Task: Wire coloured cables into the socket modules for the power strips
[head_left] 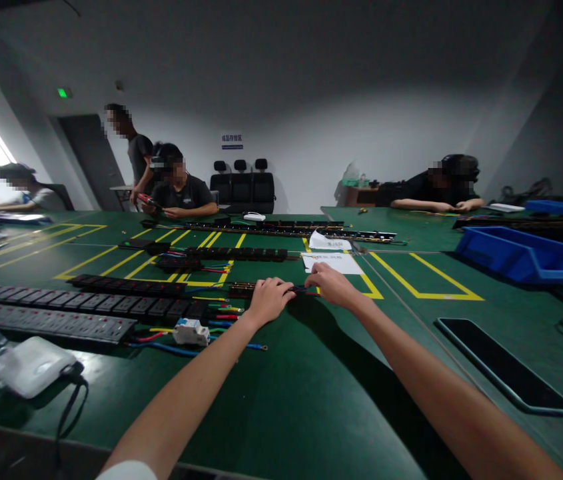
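Over the middle of the green table point(281, 393), my left hand point(270, 298) is closed on the right end of a dark strip point(241, 289) with brass-coloured parts along it. Just to its right, my right hand point(332, 283) has its fingers pinched together on thin dark wires point(302, 289) by that end. The fingers hide the exact contact points. Left of my left hand lie a black power strip point(126, 285) and several coloured wire ends. A white circuit breaker point(191, 332) with wires sits nearer to me, beside a long grey socket strip point(76, 325).
A phone point(506, 363) and a blue bin point(521, 257) lie to the right. Paper sheets point(336, 263) are just beyond my right hand. A white device point(34, 367) with a strap sits at front left. Co-workers point(184, 190) are across the table.
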The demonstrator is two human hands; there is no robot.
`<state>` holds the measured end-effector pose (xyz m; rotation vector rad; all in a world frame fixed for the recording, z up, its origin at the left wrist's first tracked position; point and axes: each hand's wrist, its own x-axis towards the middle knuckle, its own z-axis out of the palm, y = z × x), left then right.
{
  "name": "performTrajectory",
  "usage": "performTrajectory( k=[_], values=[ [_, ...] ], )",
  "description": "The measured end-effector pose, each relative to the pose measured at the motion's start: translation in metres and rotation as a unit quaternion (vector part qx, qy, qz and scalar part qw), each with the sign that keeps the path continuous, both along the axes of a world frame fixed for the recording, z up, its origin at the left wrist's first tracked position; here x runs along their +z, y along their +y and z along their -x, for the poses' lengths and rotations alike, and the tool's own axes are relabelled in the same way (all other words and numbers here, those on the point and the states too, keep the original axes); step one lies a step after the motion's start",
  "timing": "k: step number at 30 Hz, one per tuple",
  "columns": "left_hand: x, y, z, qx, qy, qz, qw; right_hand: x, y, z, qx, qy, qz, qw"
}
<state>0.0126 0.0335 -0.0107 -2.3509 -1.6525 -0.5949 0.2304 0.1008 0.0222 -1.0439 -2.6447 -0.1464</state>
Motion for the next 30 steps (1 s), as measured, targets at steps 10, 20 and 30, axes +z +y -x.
performTrajectory(
  k=[10, 20, 30],
  values=[
    [0.001, 0.001, 0.001, -0.002, 0.000, -0.006, 1.000, 0.005, -0.004, 0.000, -0.015, 0.006, 0.030, 0.999],
    [0.001, 0.001, -0.001, 0.022, -0.002, 0.000, 1.000, 0.007, 0.007, -0.017, -0.150, 0.023, 0.112, 0.982],
    [0.002, 0.000, -0.001, 0.017, -0.006, -0.004, 1.000, 0.020, -0.004, -0.014, -0.284, -0.025, 0.160, 0.945]
  ],
)
